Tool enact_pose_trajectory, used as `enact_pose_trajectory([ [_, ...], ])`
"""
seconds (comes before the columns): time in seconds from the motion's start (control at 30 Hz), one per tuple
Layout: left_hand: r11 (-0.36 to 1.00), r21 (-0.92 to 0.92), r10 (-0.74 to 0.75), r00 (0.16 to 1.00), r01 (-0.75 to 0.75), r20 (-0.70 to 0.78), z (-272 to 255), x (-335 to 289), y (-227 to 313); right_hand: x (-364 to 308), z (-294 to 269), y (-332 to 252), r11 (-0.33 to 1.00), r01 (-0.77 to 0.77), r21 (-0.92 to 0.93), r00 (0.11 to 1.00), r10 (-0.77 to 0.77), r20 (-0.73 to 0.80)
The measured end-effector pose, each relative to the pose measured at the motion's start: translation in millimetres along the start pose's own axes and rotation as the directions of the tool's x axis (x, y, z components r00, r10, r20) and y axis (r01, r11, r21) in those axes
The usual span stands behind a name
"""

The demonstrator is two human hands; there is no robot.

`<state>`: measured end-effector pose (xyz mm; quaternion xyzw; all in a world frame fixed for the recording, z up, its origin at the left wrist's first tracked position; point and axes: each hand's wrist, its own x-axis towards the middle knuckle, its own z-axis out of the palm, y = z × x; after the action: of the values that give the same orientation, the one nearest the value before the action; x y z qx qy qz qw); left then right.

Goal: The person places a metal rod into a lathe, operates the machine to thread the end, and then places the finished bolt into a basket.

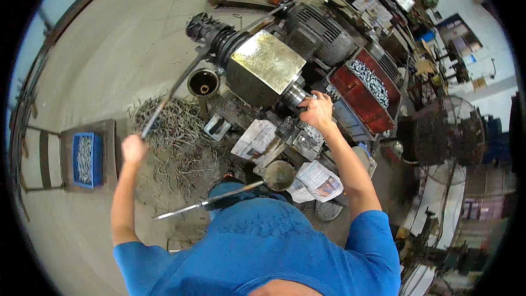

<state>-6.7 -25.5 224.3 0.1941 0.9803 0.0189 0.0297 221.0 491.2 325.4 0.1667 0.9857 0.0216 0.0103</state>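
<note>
My left hand (pixel 134 149) is closed in a fist round the lower end of a long metal lever (pixel 160 111). The lever slants up to the back of a greasy lathe-like machine headstock (pixel 268 63) with a flat, oily metal top. At the round steel spindle nose (pixel 295 96), my right hand (pixel 318 109) has its fingers bent in against the front end. Whatever lies between those fingers is hidden. A second lever (pixel 208 201) with a bright metal end runs in front of my body from beside a round dish (pixel 279 175).
A red bin (pixel 350 90) of small metal parts stands right of the machine, near a large fan (pixel 446 131). Tangled metal scrap (pixel 170 126) covers the floor at left. Farther left sits a blue crate (pixel 98 159) of metal pieces. Newspaper sheets (pixel 318 181) lie close to my body.
</note>
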Motion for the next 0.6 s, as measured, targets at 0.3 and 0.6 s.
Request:
enact_pose_trajectory([
  [0.3,0.965,0.254,0.071,0.997,-0.07,0.003,8.6,108.6,-94.3,-11.1,-12.8,-18.5,0.995,-0.086,-0.056,0.996,0.087,0.025],
  [0.6,0.87,-0.489,0.128,0.933,0.056,0.336,88.3,64.0,134.1,-148.8,-207.9,-185.5,0.478,0.85,0.222,0.447,-0.431,-0.784],
])
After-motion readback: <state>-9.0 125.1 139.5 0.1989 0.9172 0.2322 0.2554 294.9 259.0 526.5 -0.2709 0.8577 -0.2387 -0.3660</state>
